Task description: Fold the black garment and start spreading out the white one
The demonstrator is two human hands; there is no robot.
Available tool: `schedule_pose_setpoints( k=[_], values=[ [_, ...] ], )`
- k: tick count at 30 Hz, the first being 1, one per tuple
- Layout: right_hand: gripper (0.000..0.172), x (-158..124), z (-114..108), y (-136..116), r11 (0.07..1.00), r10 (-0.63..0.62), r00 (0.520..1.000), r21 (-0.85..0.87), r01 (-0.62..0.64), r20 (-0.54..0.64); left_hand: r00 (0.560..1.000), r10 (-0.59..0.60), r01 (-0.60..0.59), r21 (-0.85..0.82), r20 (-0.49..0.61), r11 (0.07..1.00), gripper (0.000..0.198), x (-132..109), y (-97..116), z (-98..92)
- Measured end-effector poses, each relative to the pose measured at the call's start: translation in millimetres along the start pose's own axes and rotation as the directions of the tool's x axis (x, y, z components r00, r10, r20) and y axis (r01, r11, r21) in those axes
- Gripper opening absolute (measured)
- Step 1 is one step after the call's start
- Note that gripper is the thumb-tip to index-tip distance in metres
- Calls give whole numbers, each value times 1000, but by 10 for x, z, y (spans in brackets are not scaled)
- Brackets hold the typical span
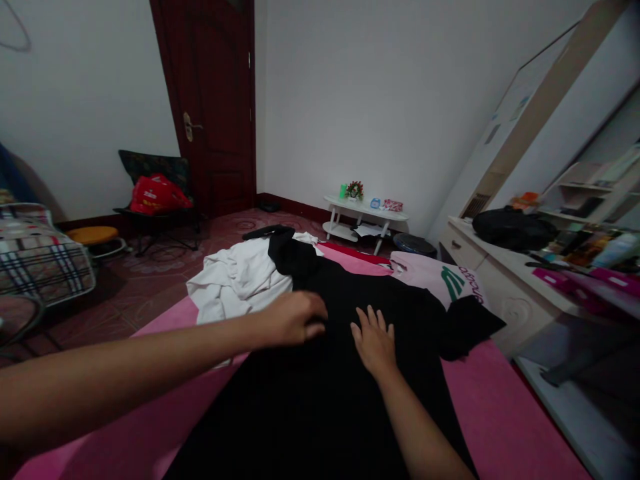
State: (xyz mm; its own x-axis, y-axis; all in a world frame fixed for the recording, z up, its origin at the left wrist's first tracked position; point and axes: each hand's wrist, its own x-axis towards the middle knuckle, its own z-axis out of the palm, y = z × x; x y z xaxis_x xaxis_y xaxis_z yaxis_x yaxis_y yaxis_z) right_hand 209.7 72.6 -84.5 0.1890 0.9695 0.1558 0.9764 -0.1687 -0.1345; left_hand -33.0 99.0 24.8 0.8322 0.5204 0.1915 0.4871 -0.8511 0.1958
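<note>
A black short-sleeved T-shirt (340, 400) lies spread out on a pink-covered surface (500, 400), with its sleeves out to both sides. My right hand (375, 341) rests flat on the shirt's upper part, fingers spread. Over the shirt's left side is my left hand (296, 317), loosely curled, with a gap between thumb and fingers and nothing visible in it. Whether it touches the cloth I cannot tell. A crumpled white garment (240, 277) lies by the shirt's left sleeve. Beyond the right sleeve is a light garment with a green print (435, 270).
At the right stands a light dresser (500, 273) with a black bag (515, 227) on top. A small white table (367, 210) is by the back wall. A folding chair (155, 163) holds a red bag (159, 195), left of a dark red door (215, 100).
</note>
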Motion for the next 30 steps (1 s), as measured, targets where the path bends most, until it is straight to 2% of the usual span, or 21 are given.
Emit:
schedule_pose_setpoints(
  k=[2, 3, 4, 5, 7, 9, 11, 13, 14, 17, 19, 20, 22, 24, 25, 26, 28, 30],
  values=[
    [52, 4, -6, 8, 1000, 0, 1000, 17, 0, -1, 957, -157, 207, 196, -244, 959, 40, 277, -401, -229],
    [52, 6, -10, 12, 1000, 1, 1000, 25, -1, 0, 906, -243, 335, 235, -347, 913, 52, 402, -608, -314],
    [52, 7, -13, 16, 999, 2, 1000, 34, -2, 3, 833, -350, 473, 223, -429, 852, 65, 511, -807, -377],
    [52, 8, -16, 19, 999, 4, 1000, 41, -4, 5, 760, -454, 583, 179, -465, 792, 74, 601, -990, -420],
    [51, 6, -25, 22, 999, 11, 1000, 53, -11, 3, 598, -639, 735, 13, -484, 678, 85, 730, -1297, -452],
    [51, 1, -36, 22, 998, 14, 1000, 68, -14, 1, 452, -764, 774, -223, -460, 592, 75, 802, -1515, -442],
    [50, -5, -44, 23, 996, 17, 1000, 92, -18, 6, 358, -828, 739, -413, -431, 533, 52, 837, -1660, -420],
    [50, -3, -42, 32, 992, 18, 1000, 129, -19, 6, 305, -852, 694, -514, -425, 505, 35, 850, -1756, -407],
    [49, 3, -36, 43, 988, 19, 1000, 154, -19, 0, 290, -853, 672, -542, -434, 504, 34, 852, -1790, -407],
    [47, 52, 1, 98, 952, 39, 998, 306, -22, -48, 249, -838, 569, -626, -486, 532, 46, 875, -1819, -452],
    [48, 102, 24, 150, 853, 125, 985, 520, -44, -122, 272, -771, 380, -672, -575, 635, 53, 932, -1733, -516],
    [50, 126, 28, 178, 760, 200, 965, 648, -44, -169, 312, -706, 245, -664, -636, 706, 54, 979, -1644, -552],
    [54, 160, 15, 238, 506, 388, 891, 863, 8, -235, 452, -488, -38, -562, -747, 826, 50, 1103, -1363, -601],
    [54, 164, -28, 310, 291, 559, 786, 950, 111, -263, 657, -179, -206, -404, -732, 891, 42, 1233, -969, -576],
    [52, 156, -59, 354, 241, 626, 728, 957, 160, -279, 746, -10, -278, -326, -666, 904, 40, 1281, -749, -523],
    [51, 142, -93, 406, 228, 682, 666, 953, 200, -303, 812, 160, -351, -250, -562, 902, 38, 1307, -527, -442],
    [49, 103, -165, 527, 288, 756, 536, 926, 243, -376, 859, 401, -457, -125, -318, 881, 37, 1270, -123, -214],
    [49, 58, -242, 652, 390, 790, 427, 898, 203, -440, 862, 496, -504, -70, -101, 861, 37, 1104, 175, 48]
  ],
)
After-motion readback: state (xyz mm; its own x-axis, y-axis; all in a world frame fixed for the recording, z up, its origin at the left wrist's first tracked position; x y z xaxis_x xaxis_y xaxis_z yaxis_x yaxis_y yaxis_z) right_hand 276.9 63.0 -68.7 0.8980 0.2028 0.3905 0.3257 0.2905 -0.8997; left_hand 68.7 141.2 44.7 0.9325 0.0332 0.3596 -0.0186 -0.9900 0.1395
